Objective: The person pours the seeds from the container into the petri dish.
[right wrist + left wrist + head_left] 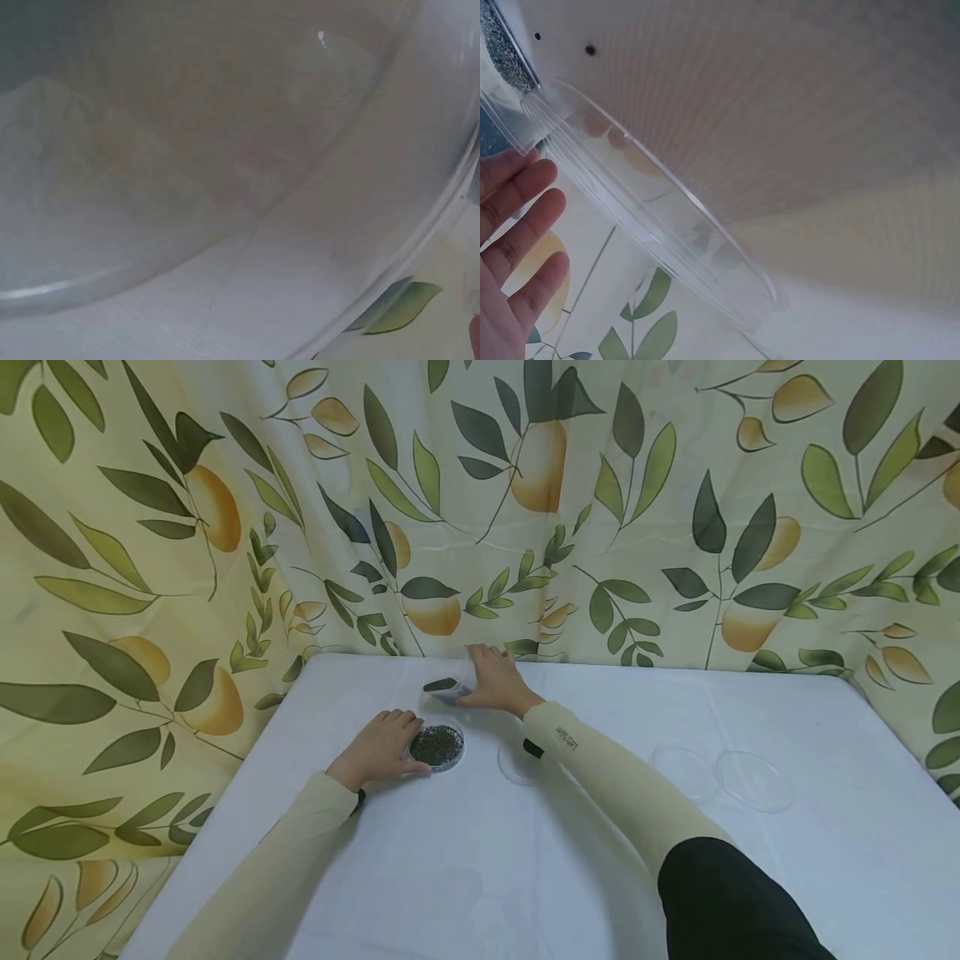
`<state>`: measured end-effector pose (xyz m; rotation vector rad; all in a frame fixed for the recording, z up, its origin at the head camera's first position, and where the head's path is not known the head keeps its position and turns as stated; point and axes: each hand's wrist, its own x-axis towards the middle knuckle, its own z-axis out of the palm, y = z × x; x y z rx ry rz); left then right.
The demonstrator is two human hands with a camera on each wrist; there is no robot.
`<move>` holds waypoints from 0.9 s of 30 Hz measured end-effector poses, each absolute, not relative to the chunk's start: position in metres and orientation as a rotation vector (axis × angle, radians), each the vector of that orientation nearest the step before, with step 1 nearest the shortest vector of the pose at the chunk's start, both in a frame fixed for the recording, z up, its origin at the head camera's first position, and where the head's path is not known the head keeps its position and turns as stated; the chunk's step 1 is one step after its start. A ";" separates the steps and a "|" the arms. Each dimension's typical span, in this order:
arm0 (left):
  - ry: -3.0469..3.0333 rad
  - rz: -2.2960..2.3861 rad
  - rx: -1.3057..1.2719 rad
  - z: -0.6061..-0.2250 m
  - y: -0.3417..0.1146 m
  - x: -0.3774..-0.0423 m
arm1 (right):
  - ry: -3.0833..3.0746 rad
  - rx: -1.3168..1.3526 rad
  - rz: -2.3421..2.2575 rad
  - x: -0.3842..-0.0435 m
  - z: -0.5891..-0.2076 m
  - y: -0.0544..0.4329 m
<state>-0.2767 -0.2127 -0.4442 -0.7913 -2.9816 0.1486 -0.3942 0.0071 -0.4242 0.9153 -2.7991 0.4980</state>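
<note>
A round clear petri dish point(437, 746) of dark, flaky granules sits left of the table's middle. My left hand point(380, 746) holds its left side, thumb at the near rim and fingers at the far rim. Just behind it, my right hand point(497, 681) grips a small clear container point(442, 687), tipped on its side with dark material along its wall. In the left wrist view, the left fingers point(536, 191) touch the edge of the clear dish, and dark granules point(508, 56) show in the upper corner. The right hand's grip is hidden in its own wrist view.
One clear round dish point(517, 770) lies under the right forearm. Two more clear round pieces, one here point(682, 774) and another here point(756, 782), lie side by side at the right. A leaf-patterned curtain point(600, 527) hangs behind the white table point(480, 860).
</note>
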 end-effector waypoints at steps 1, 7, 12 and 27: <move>-2.985 0.146 -0.789 -0.444 -0.212 -0.276 | -2.804 0.910 0.496 -0.395 -0.424 0.007; -2.991 0.127 -0.787 -0.440 -0.211 -0.275 | -2.882 0.855 0.438 -0.399 -0.423 0.007; -2.985 0.119 -0.796 -0.439 -0.211 -0.275 | -2.913 0.819 0.434 -0.400 -0.422 0.010; -3.001 0.105 -0.786 -0.440 -0.211 -0.275 | -3.067 0.712 0.465 -0.406 -0.423 0.021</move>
